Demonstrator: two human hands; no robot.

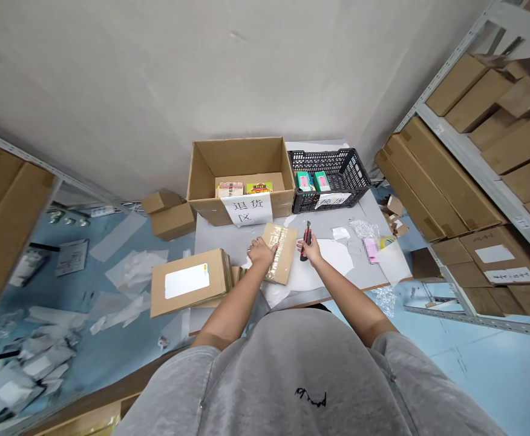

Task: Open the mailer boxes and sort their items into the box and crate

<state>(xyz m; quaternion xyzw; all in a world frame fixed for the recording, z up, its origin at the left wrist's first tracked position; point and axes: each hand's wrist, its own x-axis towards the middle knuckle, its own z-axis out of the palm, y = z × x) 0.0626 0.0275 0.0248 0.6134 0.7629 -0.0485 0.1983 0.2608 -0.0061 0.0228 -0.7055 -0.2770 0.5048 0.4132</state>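
Note:
A small cardboard box (284,257) with clear tape along its middle lies tilted on the table in front of me. My left hand (260,252) grips its left side, thumb resting on the top and fingers at the far corner. In my right hand (311,250), just right of the box, is a red and black utility knife (307,235) pointing away from me. Whether its blade is out is too small to tell. White paper (333,263) lies beneath the right hand.
Behind stand a large open carton (240,154) and a black plastic crate (360,178), both with goods inside and paper signs. Stacked flat cardboard boxes (160,303) sit at the table's left. Bubble wrap (365,229) lies right. Loaded shelves (464,145) flank the table; wrappings litter the floor.

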